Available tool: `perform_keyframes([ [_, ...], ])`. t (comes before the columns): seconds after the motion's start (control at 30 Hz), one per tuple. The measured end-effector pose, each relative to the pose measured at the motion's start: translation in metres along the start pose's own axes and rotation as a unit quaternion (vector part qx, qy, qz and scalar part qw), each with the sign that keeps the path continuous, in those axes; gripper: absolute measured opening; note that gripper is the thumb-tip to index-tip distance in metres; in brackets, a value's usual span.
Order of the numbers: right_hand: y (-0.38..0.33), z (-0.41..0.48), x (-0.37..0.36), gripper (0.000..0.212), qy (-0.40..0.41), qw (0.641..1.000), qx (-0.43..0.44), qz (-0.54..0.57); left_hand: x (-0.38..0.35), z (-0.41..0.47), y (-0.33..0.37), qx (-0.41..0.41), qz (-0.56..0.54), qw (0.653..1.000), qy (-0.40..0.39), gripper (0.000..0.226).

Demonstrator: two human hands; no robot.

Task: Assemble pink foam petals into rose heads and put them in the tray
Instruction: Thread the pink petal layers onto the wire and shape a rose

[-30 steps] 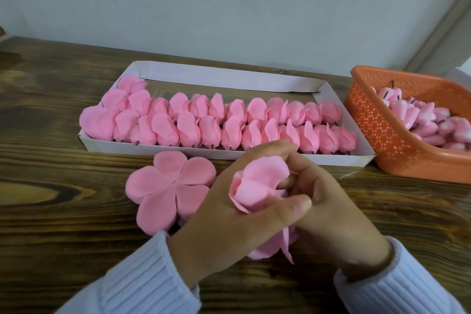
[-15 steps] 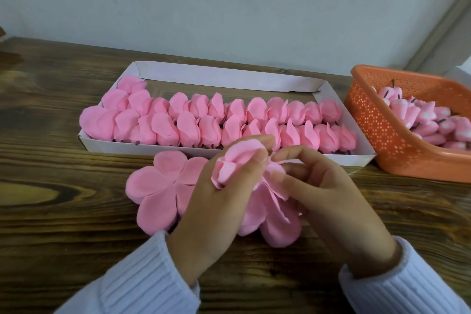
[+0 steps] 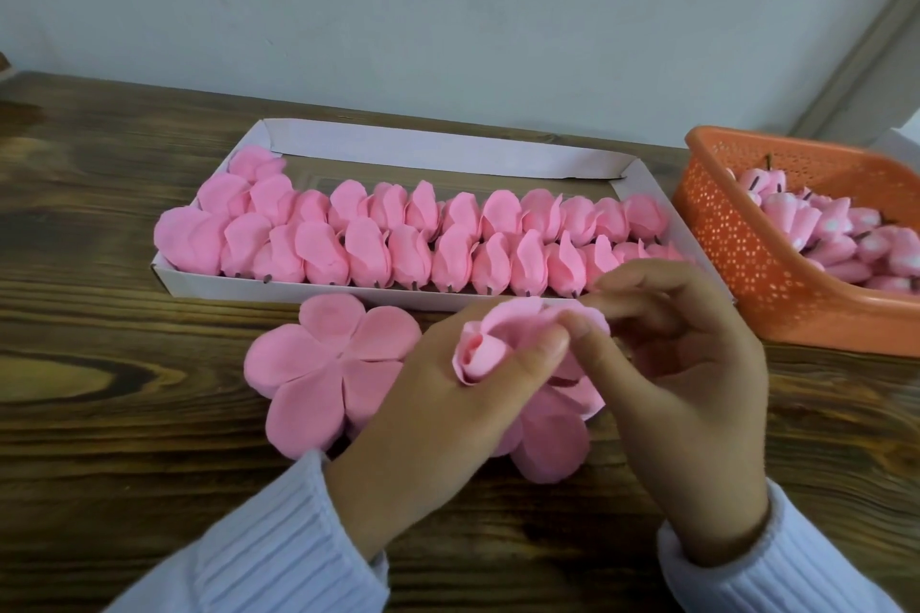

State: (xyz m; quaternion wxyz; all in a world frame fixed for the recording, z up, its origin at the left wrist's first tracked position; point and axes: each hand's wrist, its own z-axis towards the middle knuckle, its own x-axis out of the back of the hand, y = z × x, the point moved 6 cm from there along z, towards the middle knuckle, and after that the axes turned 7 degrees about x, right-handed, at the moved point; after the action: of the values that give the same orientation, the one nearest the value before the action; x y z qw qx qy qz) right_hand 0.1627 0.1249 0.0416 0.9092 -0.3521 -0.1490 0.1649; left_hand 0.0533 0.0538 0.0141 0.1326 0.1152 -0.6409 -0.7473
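Left hand [image 3: 448, 413] fingers still gripping half-wrapped rose head [image 3: 480, 353] just above counter [image 3: 99, 413], right hand [image 3: 687, 388] now pinching outer petal [image 3: 590, 318] up against bud, tray [image 3: 438, 149] behind unchanged

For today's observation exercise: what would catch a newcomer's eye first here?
At front centre, the left hand and right hand grip a half-wrapped pink rose head. Behind them, a white tray holds rows of finished roses; an orange basket stands at its right.

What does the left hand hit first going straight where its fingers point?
The right hand, whose fingertips are at the half-made rose head the left hand grips. Past that, probably the near wall of the tray; depth unclear.
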Motion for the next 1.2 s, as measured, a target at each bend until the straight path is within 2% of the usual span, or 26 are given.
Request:
perform_keyframes([
  [0.1,-0.002,0.0,0.002,0.028,0.007,1.0,0.014,-0.01,-0.004,-0.001,0.001,-0.014,0.007,0.999,-0.04,0.015],
  [0.2,-0.005,0.0,0.002,0.027,0.005,1.0,0.024,0.001,-0.002,0.0,0.0,0.011,-0.005,0.999,-0.039,0.011],
  [0.4,-0.008,0.0,-0.001,0.023,-0.007,0.999,0.039,0.009,-0.005,0.0,0.001,0.01,-0.003,0.997,-0.074,0.021],
  [0.5,-0.006,-0.001,-0.003,0.021,-0.01,0.999,0.03,0.039,-0.004,0.0,-0.001,0.017,0.008,0.998,-0.065,0.019],
  [0.6,-0.004,-0.003,-0.009,0.016,-0.027,0.993,0.003,0.113,-0.002,-0.001,-0.004,0.018,0.031,0.998,-0.046,0.03],
  [0.7,0.0,-0.005,-0.013,0.02,-0.038,0.988,-0.025,0.15,0.004,0.001,-0.004,0.006,0.042,0.999,0.016,0.037],
  [0.77,0.001,-0.006,-0.016,0.024,-0.06,0.988,-0.036,0.14,0.009,0.002,-0.008,0.016,0.018,0.998,0.056,0.044],
  [0.87,0.002,-0.009,-0.025,0.038,-0.108,0.99,-0.038,0.087,0.013,0.004,-0.019,0.052,-0.055,0.993,0.09,0.067],
  [1.0,0.008,-0.014,-0.026,0.042,-0.111,0.992,-0.052,0.013,0.008,0.007,-0.022,0.045,-0.15,0.987,0.034,0.081],
  [1.1,0.011,-0.019,-0.033,0.035,-0.132,0.982,-0.106,0.089,0.003,0.006,-0.02,0.052,-0.188,0.981,0.009,0.076],
  [1.2,0.015,-0.022,-0.037,0.034,-0.133,0.957,-0.17,0.192,-0.001,0.005,-0.014,0.038,-0.17,0.985,-0.018,0.054],
])
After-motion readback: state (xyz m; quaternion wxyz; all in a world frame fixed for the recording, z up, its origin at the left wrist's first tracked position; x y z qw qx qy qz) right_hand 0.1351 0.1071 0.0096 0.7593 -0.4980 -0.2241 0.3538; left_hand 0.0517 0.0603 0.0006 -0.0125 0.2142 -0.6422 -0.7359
